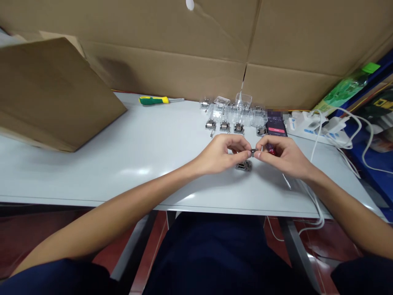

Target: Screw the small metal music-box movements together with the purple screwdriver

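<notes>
My left hand (pixel 225 153) and my right hand (pixel 281 155) meet over the table, fingertips pinched on a small dark metal piece (pixel 253 151) between them. Just beneath lies a metal mechanism (pixel 244 165), like a small music box movement, partly covered by my left hand. A screwdriver's red handle (pixel 271 150) shows behind my right fingers, and its thin shaft (pixel 287 181) comes out below that hand; whether the hand grips it or it lies on the table, I cannot tell. Beyond my hands, several similar mechanisms (pixel 224 126) stand in a row before clear plastic cases (pixel 230 111).
A green and yellow screwdriver (pixel 155 100) lies at the back of the white table (pixel 101 172). A cardboard box (pixel 58 94) stands left. To the right are a phone (pixel 276 128), a power strip (pixel 316 127) with white cables, and a green-capped bottle (pixel 346 89). Cardboard (pixel 172 32) walls the back.
</notes>
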Demonstrator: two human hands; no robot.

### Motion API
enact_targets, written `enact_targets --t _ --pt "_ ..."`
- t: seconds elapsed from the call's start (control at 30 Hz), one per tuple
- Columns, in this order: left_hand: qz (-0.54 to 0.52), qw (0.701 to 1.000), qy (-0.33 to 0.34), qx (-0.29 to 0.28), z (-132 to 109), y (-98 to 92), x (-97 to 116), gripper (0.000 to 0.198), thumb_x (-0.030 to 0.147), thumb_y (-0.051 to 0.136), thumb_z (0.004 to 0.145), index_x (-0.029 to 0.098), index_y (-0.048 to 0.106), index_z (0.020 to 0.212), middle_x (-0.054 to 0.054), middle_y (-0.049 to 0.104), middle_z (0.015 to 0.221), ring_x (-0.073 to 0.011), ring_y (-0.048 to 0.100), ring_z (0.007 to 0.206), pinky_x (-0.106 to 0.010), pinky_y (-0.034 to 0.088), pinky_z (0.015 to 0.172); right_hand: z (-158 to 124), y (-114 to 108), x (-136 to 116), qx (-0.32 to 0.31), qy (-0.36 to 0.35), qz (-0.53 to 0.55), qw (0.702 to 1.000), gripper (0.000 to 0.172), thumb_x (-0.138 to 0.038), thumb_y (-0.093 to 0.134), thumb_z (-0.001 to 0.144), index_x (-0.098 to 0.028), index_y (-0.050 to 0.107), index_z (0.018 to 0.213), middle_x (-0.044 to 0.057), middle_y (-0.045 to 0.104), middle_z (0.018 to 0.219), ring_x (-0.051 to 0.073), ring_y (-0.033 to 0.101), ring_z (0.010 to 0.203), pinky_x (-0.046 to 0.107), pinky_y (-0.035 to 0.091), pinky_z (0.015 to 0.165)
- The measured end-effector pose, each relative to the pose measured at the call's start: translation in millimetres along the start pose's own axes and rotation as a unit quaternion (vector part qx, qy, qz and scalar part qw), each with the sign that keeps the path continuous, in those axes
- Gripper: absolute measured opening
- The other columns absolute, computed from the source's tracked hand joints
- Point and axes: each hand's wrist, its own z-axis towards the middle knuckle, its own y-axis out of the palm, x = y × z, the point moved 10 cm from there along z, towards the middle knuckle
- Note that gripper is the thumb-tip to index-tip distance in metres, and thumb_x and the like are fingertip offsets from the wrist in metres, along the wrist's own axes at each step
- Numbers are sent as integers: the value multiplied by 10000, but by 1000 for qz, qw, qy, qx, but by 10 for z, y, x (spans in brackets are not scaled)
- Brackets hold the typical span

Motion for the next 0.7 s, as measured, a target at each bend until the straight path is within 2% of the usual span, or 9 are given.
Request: enact_targets --t 0.17,0.3,0.5,0.6,0.7 --pt "-79 997 -21 -1 2 46 -70 235 313 743 879 124 708 1014 -77 770 899 -142 720 820 -291 590 775 1 -22 -26 15 -24 7 1000 151 -360 730 915 -222 683 876 -37 491 688 117 393 622 285 304 571" --pt "-118 992 -23 34 7 13 -105 248 310 806 822 130 716 967 -60 761 848 -129 711 776 -257 577 739 1 -49 -78 42 -51 14 998 165 -379 721 934 -222 693 890 -24 543 714 108 407 609 275 316 553" --pt "-29 998 8 57 -10 -43 -5 163 245 750 821 152 782 950 -42 775 835 -132 692 772 -281 548 748 -22 -108 -160 91 -74 -33 993 134 -334 702 939 -219 700 871 -9 618 742 102 443 597 268 341 542" --pt "5 998 8 67 -18 -64 2 175 229 722 830 151 791 970 -40 774 831 -131 681 762 -284 532 729 -2 -109 -122 77 -57 -43 994 130 -321 706 924 -213 710 851 -16 598 708 103 441 601 269 339 545" --pt "18 997 11 72 -13 -80 -8 185 223 707 838 148 780 990 -35 761 825 -125 668 752 -280 529 724 33 -77 -40 34 -22 -35 999 112 -298 702 907 -208 721 845 -24 603 710 98 434 600 270 321 541"
